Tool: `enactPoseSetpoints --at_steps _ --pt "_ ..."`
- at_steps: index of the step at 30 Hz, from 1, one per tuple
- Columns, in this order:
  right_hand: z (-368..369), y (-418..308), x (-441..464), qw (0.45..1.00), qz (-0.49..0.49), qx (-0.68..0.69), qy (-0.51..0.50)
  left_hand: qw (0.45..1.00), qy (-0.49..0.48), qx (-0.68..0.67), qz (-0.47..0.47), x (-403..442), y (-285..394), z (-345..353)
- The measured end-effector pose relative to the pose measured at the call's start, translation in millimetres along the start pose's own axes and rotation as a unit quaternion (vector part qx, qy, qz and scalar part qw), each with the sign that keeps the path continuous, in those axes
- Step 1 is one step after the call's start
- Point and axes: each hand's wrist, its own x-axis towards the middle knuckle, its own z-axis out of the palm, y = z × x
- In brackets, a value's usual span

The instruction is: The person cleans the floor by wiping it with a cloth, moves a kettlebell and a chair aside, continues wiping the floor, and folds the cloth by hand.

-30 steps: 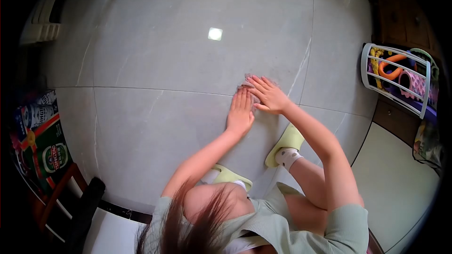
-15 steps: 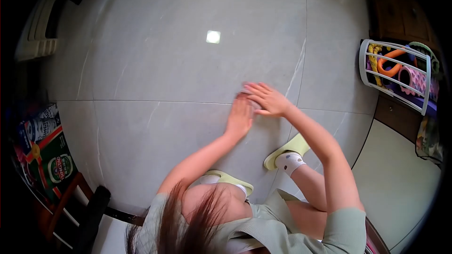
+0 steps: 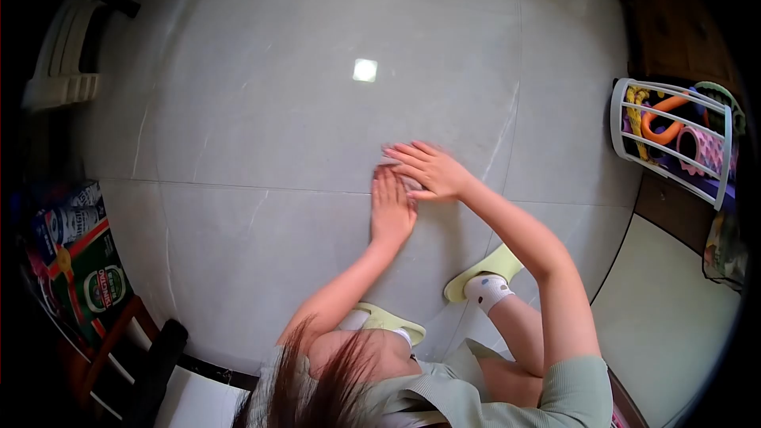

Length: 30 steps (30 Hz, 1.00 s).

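My left hand is open, palm down, with its fingers stretched away from me over the grey tiled floor. My right hand is also open and flat, reaching in from the right with its fingers pointing left. Its fingertips lie just beyond those of the left hand, close to them or touching; slight blur keeps me from telling which. No object shows in either hand, though what is beneath the palms is hidden. Below the hands are my feet in pale yellow-green slippers.
On the right stands a white-barred basket of colourful items, beside a pale panel. At left are a green Tsingtao box, a wooden frame and a stack of beige plastic stools. A bright reflection marks the floor.
Both hands have shifted a little to the left in view, still flat and close together. The whole scene has moved slightly with the camera.
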Motion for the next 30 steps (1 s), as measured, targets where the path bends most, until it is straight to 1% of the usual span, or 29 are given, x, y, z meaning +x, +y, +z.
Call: enactPoseSetpoints --at_steps 3,4,7,8,10,14,17,18,19,21,24,27,28,30 --pt "0.6 7.6 60.0 0.996 -0.080 0.024 0.030 0.994 0.071 0.000 -0.084 4.0 -22.1 -8.3" --pt "0.4 9.4 79.6 0.993 -0.107 0.034 0.040 0.991 0.089 0.020 -0.097 6.4 -29.8 -11.8" --pt "-8.0 13.9 132.4 0.983 -0.165 0.043 0.066 0.984 0.111 0.076 -0.121 18.4 -41.2 -23.9" --pt "-10.4 16.8 146.4 0.981 -0.180 0.039 0.066 0.984 0.082 0.053 -0.147 25.6 -41.5 -27.5" --pt "-14.4 28.0 168.8 0.975 -0.211 0.031 0.066 0.981 0.104 0.059 -0.154 45.0 -46.7 -33.1" --pt "-30.4 52.0 188.5 0.973 -0.213 0.022 0.083 0.976 0.146 0.053 -0.155 81.3 -51.2 -40.2" --pt "-52.9 72.5 190.6 0.982 -0.167 0.008 0.090 0.974 0.174 0.055 -0.136 112.9 -52.4 -44.7" --pt "-62.2 82.2 187.6 0.989 -0.124 -0.001 0.082 0.974 0.182 0.051 -0.123 124.5 -52.7 -47.6" --pt "-67.0 92.3 181.8 0.989 -0.082 -0.012 0.119 0.974 0.190 0.046 -0.111 136.1 -52.5 -50.0" --pt "-73.0 109.3 161.6 0.982 0.006 -0.033 0.188 0.979 0.172 0.064 -0.086 155.9 -45.6 -51.4" --pt "-68.7 122.0 129.0 0.963 0.093 -0.037 0.251 0.984 0.157 0.071 -0.042 174.7 -24.4 -47.0" --pt "-61.1 108.0 93.2 0.938 0.187 -0.018 0.291 0.984 0.166 0.064 -0.003 174.0 1.5 -32.4" --pt "-56.9 102.3 81.1 0.935 0.203 -0.020 0.290 0.985 0.165 0.054 0.002 169.5 10.2 -26.9" --pt "-44.8 85.2 55.7 0.927 0.236 -0.022 0.289 0.990 0.133 0.014 0.031 150.4 23.3 -18.1"
